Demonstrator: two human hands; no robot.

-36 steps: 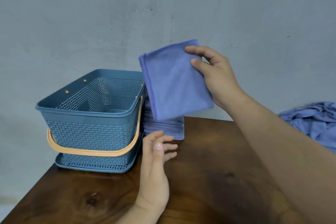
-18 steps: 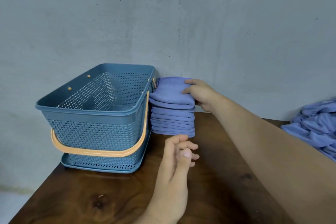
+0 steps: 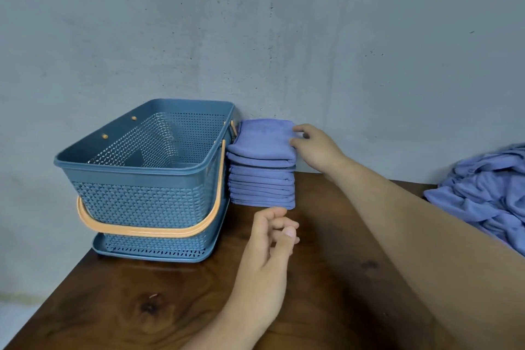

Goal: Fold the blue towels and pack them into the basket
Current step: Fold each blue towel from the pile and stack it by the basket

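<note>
A blue perforated basket (image 3: 133, 166) with an orange handle (image 3: 147, 231) folded down stands on the left of a wooden table; I see no towel inside it. Right beside it, against the wall, rises a stack of several folded blue towels (image 3: 262, 187). My right hand (image 3: 318, 146) reaches across and pinches the right edge of the top folded towel (image 3: 262, 142), which lies on the stack. My left hand (image 3: 268, 239) hovers above the table just in front of the stack, fingers loosely curled, holding nothing.
A heap of unfolded blue towels (image 3: 488, 193) lies at the table's right edge. The dark wooden table (image 3: 335, 278) meets a grey wall behind the basket and stack. Its left edge runs diagonally below the basket.
My right hand carried the folded towel down from the air and laid it on top of the stack, where it still holds the edge. My left hand curled its fingers slightly.
</note>
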